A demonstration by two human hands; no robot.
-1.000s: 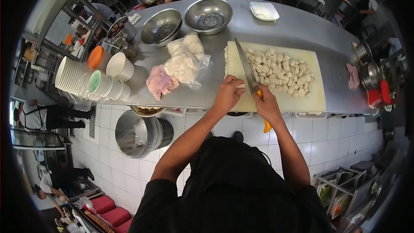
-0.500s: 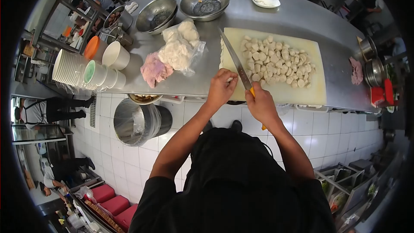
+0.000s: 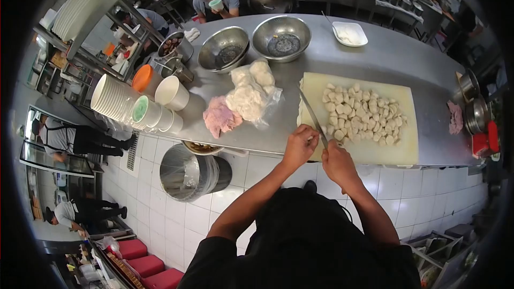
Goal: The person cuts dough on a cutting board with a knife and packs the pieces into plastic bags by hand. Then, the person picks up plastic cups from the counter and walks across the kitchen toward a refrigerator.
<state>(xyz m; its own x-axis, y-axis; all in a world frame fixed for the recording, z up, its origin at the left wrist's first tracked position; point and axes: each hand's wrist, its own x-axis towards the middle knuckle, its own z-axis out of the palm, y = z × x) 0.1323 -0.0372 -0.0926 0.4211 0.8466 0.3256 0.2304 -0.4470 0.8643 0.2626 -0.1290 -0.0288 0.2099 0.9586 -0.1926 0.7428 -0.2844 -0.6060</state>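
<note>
My right hand (image 3: 338, 163) is wrapped round the handle of a long knife (image 3: 313, 112), whose blade slants up and left over the left end of a pale cutting board (image 3: 369, 152). Close beside the blade is my left hand (image 3: 301, 144), its fingers curled in a pinch; whether anything is between them I cannot make out. Many small, pale, rounded pieces (image 3: 364, 115) lie spread on the board, right of the knife. To the left, a whitish lumpy mass (image 3: 247, 99) sits partly in clear plastic, with a pink cloth (image 3: 220, 118) against it.
Two metal bowls (image 3: 282, 37) and a white dish (image 3: 350, 33) stand at the back of the steel table (image 3: 396, 56). White tubs (image 3: 172, 93) are at the left. A lined bin (image 3: 187, 174) stands on the floor. A person (image 3: 214, 2) holding a cup is across the table.
My view has tilted, so the table sits lower and further right in the picture. A person with a cup now shows behind the table. Both hands stay near the board's left end.
</note>
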